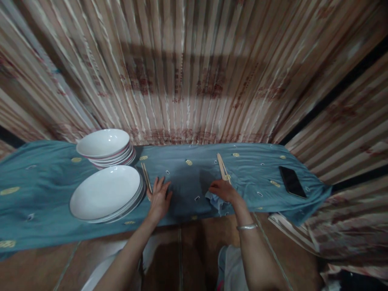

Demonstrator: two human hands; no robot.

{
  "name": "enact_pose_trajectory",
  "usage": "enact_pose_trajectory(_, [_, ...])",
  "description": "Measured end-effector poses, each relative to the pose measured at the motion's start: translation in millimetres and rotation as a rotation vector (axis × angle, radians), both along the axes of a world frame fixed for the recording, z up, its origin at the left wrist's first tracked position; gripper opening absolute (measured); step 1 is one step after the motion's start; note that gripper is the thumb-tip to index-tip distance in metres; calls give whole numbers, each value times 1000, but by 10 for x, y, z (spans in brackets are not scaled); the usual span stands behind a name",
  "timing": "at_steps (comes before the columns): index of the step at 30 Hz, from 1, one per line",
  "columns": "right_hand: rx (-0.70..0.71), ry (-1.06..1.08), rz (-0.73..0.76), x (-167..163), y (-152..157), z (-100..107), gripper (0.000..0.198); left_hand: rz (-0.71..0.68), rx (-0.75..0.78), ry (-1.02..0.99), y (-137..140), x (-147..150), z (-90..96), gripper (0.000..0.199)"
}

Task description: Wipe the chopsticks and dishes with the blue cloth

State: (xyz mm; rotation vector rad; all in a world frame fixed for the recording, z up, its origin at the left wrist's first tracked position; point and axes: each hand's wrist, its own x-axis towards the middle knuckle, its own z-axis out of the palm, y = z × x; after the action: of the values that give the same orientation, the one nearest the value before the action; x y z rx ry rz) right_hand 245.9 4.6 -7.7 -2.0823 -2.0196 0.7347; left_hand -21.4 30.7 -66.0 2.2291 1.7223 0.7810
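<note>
Left hand [159, 200] Spread Wide, Right hand [222, 190] Closed on a Pale Blue Cloth [218, 203]

A person works at a desk draped in a patterned blue covering [184, 186], a striped curtain [182, 81] hanging at 12 o'clock. The left hand lies palm down on the covering, fingers fanned well apart and grasping nothing. Just off it, toward 11 o'clock, sits one set of wooden chopsticks [146, 176]; whether the little finger touches them cannot be told. The right hand, a silver bracelet [247, 227] above its wrist, is curled nearly shut around the crumpled pale blue cloth, which spills out at 6 o'clock near the desk's front edge; the fingertips' exact grip is hidden. A second set of chopsticks [221, 165] points away from that hand toward 12 o'clock, lower ends close against it. At 9 o'clock from the left hand rises a stack of white plates [104, 194], with a stack of white bowls [103, 144] at 10. A dark phone [292, 182] lies flat at 3 o'clock from the right hand.
</note>
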Motion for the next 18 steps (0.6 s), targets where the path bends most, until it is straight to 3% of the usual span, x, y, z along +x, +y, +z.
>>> enact_pose_trajectory(9, [-20, -13, -13, 4, 21, -50, 25, 80, -65, 35, 61, -39, 98, 36])
enact_pose_trajectory(13, [-21, 8, -8, 24, 16, -47, 24, 88, -9, 29, 143, -69, -1, 43])
enact_pose_trajectory(18, [1, 57, 0, 12, 17, -30, 24, -7, 70, -87, 284, -79, -168, 54])
